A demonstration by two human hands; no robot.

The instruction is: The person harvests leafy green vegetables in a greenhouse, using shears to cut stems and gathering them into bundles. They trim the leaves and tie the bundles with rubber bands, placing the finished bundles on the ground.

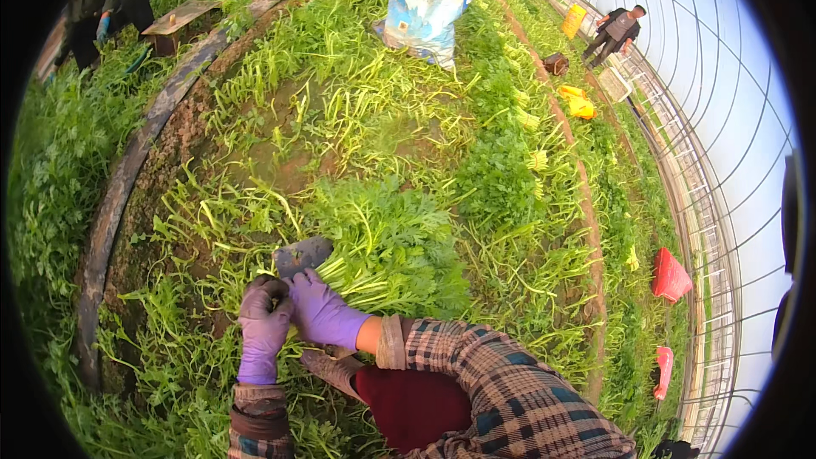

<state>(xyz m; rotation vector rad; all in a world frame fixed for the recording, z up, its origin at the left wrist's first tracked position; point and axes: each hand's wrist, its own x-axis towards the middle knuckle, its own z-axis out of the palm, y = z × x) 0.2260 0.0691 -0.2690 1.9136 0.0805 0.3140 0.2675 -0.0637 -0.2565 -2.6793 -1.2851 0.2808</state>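
Note:
A bunch of leafy greens [401,242] with feathery leaves and pale stems lies before me. My right hand [325,311], in a purple glove, closes around its stem end. My left hand [264,325], gloved in purple with dark soiled fingertips, is right beside the other hand with its fingers curled. Whether anything sits between those fingers is hidden. Just beyond both hands shows a muddy grey rounded piece [303,256]; I cannot tell whether it is a shoe toe or a blade. Cut stems and loose leaves [242,204] cover the soil around.
A printed fertilizer sack [424,6] stands ahead. Bundled greens [503,140] line the right. A dark edging strip [137,146] curves along the left. One person [105,9] bends at far left near a small wooden stand [182,17]; another person [618,32] stands at right. Red bags [670,276] lie rightward.

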